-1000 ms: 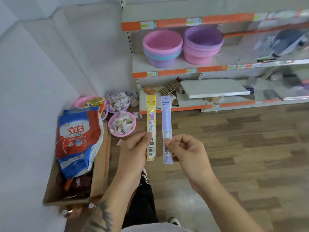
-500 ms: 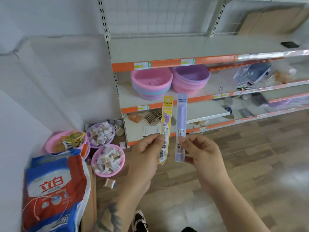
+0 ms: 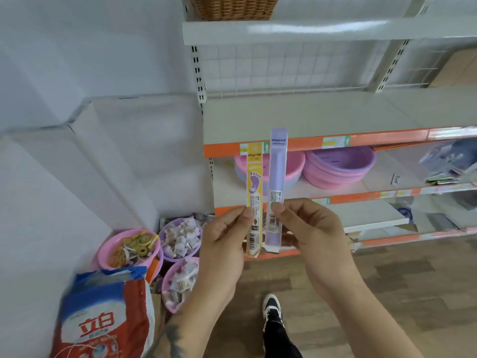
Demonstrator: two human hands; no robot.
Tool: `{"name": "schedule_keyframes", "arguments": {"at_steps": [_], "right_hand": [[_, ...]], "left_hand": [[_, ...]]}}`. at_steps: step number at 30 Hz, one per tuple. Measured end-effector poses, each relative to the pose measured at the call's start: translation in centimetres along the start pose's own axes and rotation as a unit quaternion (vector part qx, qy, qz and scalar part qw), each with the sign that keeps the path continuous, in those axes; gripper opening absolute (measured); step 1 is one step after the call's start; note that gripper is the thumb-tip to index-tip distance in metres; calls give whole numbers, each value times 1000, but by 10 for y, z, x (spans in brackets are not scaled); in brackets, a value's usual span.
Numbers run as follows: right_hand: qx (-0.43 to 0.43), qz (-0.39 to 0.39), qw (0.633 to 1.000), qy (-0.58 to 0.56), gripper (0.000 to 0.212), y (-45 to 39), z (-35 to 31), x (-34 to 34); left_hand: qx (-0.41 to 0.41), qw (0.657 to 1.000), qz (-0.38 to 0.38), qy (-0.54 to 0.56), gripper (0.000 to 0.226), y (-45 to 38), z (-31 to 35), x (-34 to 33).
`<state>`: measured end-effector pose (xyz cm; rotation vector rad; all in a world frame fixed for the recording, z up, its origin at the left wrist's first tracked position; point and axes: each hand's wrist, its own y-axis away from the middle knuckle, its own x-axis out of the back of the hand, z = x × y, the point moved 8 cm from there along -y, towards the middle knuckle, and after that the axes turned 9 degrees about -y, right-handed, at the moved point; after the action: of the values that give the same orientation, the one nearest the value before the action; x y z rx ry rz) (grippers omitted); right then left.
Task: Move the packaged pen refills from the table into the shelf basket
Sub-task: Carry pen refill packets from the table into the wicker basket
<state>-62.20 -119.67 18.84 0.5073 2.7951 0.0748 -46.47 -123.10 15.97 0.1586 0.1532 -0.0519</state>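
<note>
The left hand (image 3: 222,236) pinches a yellow refill pack (image 3: 254,187) upright; the right hand (image 3: 309,228) pinches a purple refill pack (image 3: 277,171) just beside it, below a wicker basket (image 3: 235,7).

White wall (image 3: 77,60), wood-plank floor (image 3: 387,293), orange-edged metal shelving (image 3: 335,112)

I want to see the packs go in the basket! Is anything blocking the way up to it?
Nothing visible blocks it. The left hand pinches the yellow pack and the right hand pinches the purple pack, both upright. The wicker basket sits on the top shelf above them, with open air between.
</note>
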Motion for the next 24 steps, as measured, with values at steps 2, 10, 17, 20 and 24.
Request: {"name": "schedule_keyframes", "arguments": {"at_steps": [2, 10, 17, 20, 24], "right_hand": [[21, -21, 999, 19, 15, -29, -13, -11], [88, -100, 991, -5, 22, -148, -99, -50], [137, -191, 969, -79, 19, -207, -160, -73], [154, -192, 966, -73, 23, -217, -171, -80], [178, -174, 967, -54, 24, -225, -178, -91]], "left_hand": [[-22, 999, 38, -11, 20, -28, 16, 1], [-123, 989, 82, -16, 21, -128, 111, -42], [-201, 978, 42, 24, 25, -183, 170, -93], [-210, 976, 20, 52, 23, -195, 179, -103], [-233, 970, 3, 66, 38, -206, 194, -107]]}}
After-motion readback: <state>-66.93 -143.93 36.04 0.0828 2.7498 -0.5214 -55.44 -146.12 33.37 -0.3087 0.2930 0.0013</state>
